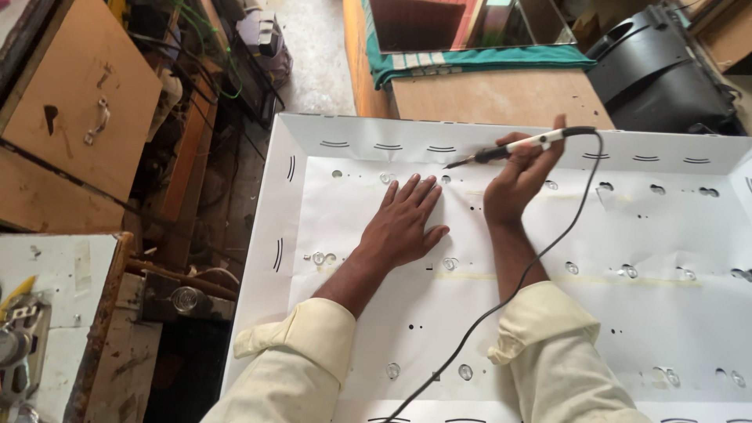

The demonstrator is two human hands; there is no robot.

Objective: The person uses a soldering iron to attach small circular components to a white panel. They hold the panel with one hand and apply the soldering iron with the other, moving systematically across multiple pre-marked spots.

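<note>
Holding soldering iron in closed right hand, tip near lens row at top of white reflector sheet. Left hand flat, fingers spread, pressing sheet. Risk: tip slips, scorches sheet or left fingertips; cord snags sleeve, jerks iron.

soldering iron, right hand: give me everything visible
The soldering iron is slim, pen-shaped, with a white handle, dark collar and thin dark tip pointing left. It lies nearly level above the white panel. The right hand pinches it in a pen grip. A black cord loops from its rear end down toward the near edge.
</note>
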